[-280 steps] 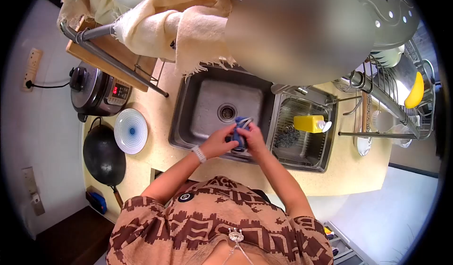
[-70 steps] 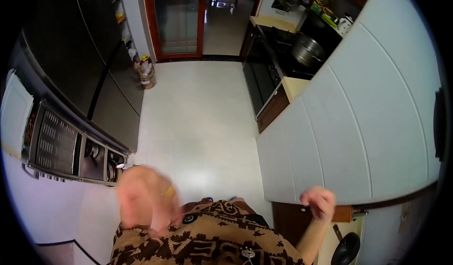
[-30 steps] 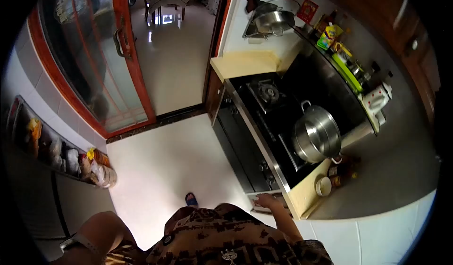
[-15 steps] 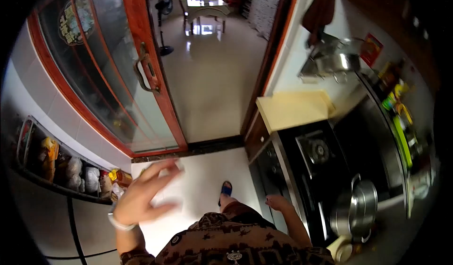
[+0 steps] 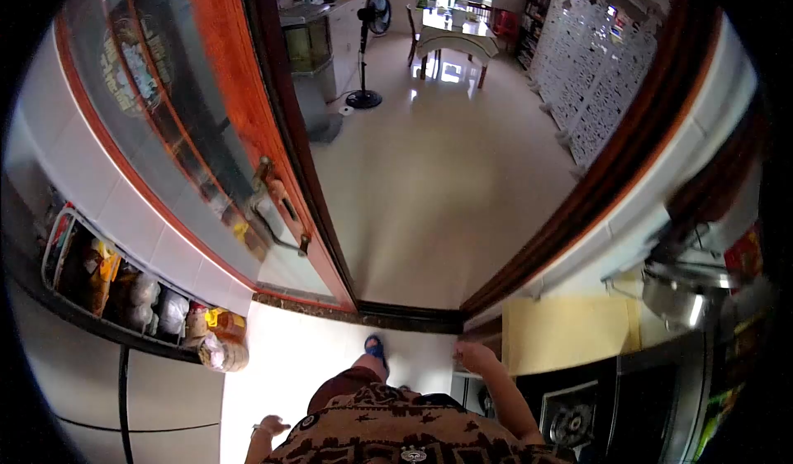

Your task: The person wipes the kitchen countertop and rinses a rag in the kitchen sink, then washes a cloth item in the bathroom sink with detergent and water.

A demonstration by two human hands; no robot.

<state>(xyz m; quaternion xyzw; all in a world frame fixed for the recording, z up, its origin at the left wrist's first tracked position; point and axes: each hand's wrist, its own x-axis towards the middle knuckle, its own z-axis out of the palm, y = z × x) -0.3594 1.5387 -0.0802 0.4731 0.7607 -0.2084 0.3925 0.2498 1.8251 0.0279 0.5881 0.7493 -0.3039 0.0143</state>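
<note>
My left hand (image 5: 268, 426) hangs low beside my patterned shirt (image 5: 388, 423), over the pale floor. It looks empty, with its fingers partly stretched out, and touches nothing that I can see. On the other side, my right hand (image 5: 477, 357) is loosely closed, and no object shows in it. It is in front of the doorway's right side, near the yellow counter top (image 5: 570, 332) but apart from it. A blue slipper (image 5: 375, 347) is on my forward foot, just short of the door sill (image 5: 413, 315).
A red-framed glass sliding door (image 5: 285, 191) with a metal handle stands at the left. Beyond the doorway are a standing fan (image 5: 363, 51), a table (image 5: 458, 39) and a white carved screen (image 5: 582, 76). A basket of bags (image 5: 153, 299) lines the left; a stove (image 5: 570, 419) and a hanging pot (image 5: 681, 299) are right.
I have stepped forward toward the doorway, so the fan and table look nearer. My left hand has dropped from in front of me to my side. The stove has slipped lower in view.
</note>
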